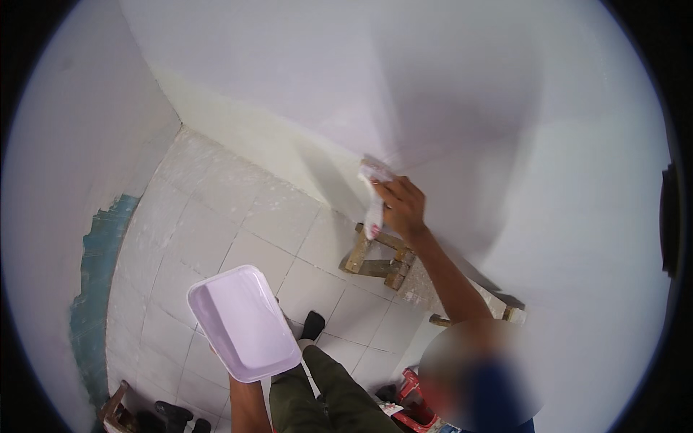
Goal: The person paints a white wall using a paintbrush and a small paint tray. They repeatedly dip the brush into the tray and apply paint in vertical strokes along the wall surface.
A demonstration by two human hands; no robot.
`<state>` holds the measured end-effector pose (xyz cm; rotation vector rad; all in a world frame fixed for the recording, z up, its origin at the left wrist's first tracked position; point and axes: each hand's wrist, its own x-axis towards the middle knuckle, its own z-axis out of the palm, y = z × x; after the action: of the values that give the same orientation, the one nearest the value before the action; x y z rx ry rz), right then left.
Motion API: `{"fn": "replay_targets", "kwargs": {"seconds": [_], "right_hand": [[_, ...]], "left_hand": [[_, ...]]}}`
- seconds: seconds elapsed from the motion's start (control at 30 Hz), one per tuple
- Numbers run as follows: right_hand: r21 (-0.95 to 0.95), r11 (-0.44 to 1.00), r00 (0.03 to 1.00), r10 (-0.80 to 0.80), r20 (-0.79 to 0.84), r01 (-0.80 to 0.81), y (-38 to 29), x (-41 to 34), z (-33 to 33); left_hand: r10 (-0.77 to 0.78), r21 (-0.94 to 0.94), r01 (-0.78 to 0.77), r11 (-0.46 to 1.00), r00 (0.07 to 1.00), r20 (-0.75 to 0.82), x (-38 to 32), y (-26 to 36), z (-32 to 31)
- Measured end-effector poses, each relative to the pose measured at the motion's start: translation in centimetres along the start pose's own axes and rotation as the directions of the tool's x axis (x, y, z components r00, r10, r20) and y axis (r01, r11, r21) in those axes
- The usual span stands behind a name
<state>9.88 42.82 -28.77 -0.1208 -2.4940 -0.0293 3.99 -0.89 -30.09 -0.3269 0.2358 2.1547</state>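
My right hand [403, 204] grips a wide paintbrush [373, 208] whose handle is smeared with pale paint. Its bristle end is at the wall [325, 65], near the lower edge of a pale lilac coat above a cream band. Below and to the left, my left hand [213, 351] holds up a rectangular plastic tray [246, 308] from beneath. Pale lilac paint lies in the tray and coats its inner walls. Most of the left hand is hidden under the tray.
A paint-spattered wooden bench [373, 262] stands against the wall below my right arm. A teal strip [103, 249] runs along the left wall's foot. Tiles [260, 254] cover the floor. A red plastic object [414, 398] and dark boots [173, 415] are at the bottom.
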Motion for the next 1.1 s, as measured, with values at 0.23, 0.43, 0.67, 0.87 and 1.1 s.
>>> {"fn": "replay_targets", "kwargs": {"seconds": [0.23,0.43,0.67,0.87,1.1], "right_hand": [[-0.078,0.994,0.994,0.077,-0.074,-0.083,3.6,2.7,-3.3],[-0.212,0.973,0.919,0.001,-0.394,-0.092,2.6,7.5,-12.2],[-0.015,0.999,0.996,0.049,0.075,-0.048,0.0,0.9,-1.0],[-0.141,0.987,0.992,-0.088,-0.093,0.074,3.0,2.7,-4.1],[-0.357,0.934,0.92,-0.16,-0.359,0.023,6.9,9.9,-23.4]], "left_hand": [[0.006,-0.021,-0.008,1.0,0.996,-0.089,-0.8,-1.0,-2.3],[-0.044,-0.063,0.044,0.997,0.999,0.0,0.5,-3.0,-1.2],[-0.029,-0.001,0.029,1.0,0.998,-0.064,0.6,-3.4,-0.7],[-0.033,-0.005,0.033,0.999,0.994,-0.101,-0.4,-3.8,-0.5],[0.008,0.122,-0.001,0.993,0.999,-0.052,0.3,-5.3,2.3]]}}
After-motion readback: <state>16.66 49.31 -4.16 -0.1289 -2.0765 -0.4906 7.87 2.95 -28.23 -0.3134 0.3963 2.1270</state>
